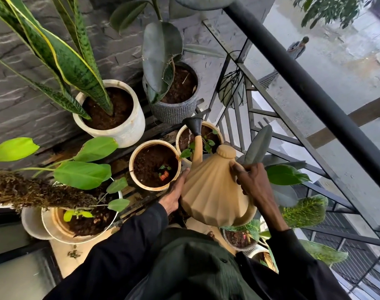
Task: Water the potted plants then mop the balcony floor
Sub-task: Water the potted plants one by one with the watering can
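Tan watering can: tipped so I wet centre-frame pot.
Right hand: grips handle, tilting.
Left hand: flat against side, steadying.

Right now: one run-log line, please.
step: watering | right hand grips watering can handle | left hand steadies its side | spout over small pot

You have the tan ribbed plastic watering can tipped forward, with its black funnel rose over the small cream pot of leafy vine and water falling onto the soil. Just left of the can sits a cream seedling pot. Beyond the can stand a white snake-plant pot and a grey ribbed rubber-plant pot.
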Tool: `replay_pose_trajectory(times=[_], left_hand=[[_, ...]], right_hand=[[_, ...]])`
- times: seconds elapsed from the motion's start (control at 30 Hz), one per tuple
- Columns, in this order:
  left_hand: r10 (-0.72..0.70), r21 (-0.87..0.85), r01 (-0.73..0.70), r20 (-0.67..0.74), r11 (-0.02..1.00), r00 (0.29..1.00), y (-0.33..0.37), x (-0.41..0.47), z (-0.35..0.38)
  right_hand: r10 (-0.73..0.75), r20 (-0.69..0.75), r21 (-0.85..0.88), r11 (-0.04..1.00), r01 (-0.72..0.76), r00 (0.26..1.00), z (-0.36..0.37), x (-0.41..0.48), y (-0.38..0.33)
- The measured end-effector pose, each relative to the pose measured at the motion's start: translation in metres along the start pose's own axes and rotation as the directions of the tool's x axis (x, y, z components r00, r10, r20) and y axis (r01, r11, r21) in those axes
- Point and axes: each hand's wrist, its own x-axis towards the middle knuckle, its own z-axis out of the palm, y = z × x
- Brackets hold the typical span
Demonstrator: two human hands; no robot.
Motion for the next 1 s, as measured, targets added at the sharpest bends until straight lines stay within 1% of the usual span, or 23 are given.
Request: replay_pose_trajectory(times=[0.17,0.27,0.43,0.53,0.8,1.0], left_hand=[[0.036,0.028,-0.035,-0.025,0.999,0.999,-0.001,0.004,0.0],[0.047,0.004,-0.047,-0.02,0.999,0.999,0.001,0.001,0.003],[0.083,-0.032,-0.084,-0.026,0.996,0.996,-0.003,0.001,0.006],[0.114,-0.03,-0.115,-0.029,0.993,0.993,-0.005,0.003,0.007],[0.148,0.005,-0.148,0.035,0.989,0.988,0.001,0.005,0.01],[0.187,0.006,-0.187,0.021,0.982,0.982,0.004,0.006,0.007]], right_hand=[[0.03,-0.097,0.081,0.996,-0.022,0.995,0.005,-0.016,0.009],[0.04,-0.147,0.139,0.99,-0.02,0.988,0.006,-0.027,0.011],[0.01,-0.209,0.228,0.973,0.038,0.978,0.013,-0.036,0.025],[0.02,-0.246,0.26,0.965,0.046,0.969,0.013,-0.039,0.028],[0.011,-0.333,0.254,0.964,0.079,0.943,0.01,-0.044,0.029],[-0.005,-0.376,0.232,0.968,0.1,0.927,0.008,-0.05,0.017]])
